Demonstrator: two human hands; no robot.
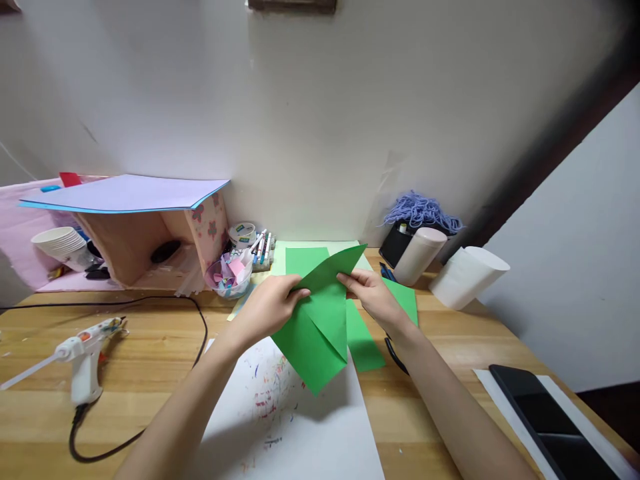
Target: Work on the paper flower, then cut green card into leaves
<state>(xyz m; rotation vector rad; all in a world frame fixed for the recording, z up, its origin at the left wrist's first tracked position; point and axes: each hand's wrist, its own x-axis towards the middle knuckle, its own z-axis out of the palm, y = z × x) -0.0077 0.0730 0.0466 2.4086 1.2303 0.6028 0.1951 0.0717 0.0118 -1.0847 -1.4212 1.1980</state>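
A folded sheet of green paper (325,320) is held up over the table, tilted, with a crease and a loose flap running across its lower half. My left hand (275,301) pinches its left edge, the thumb lying on the front face. On the opposite side, my right hand (373,293) grips the upper right edge between thumb and fingers. Beneath it lies a white sheet (300,433) marked with coloured specks. More green pieces rest behind and to the right, among them a green strip (364,340).
A hot glue gun (87,353) with a black cord lies at left. Behind it stand an open box (205,233), a tub of paper scraps (230,277) and markers (263,248). At right are blue yarn (423,212), a paper roll (467,277) and a phone (545,413).
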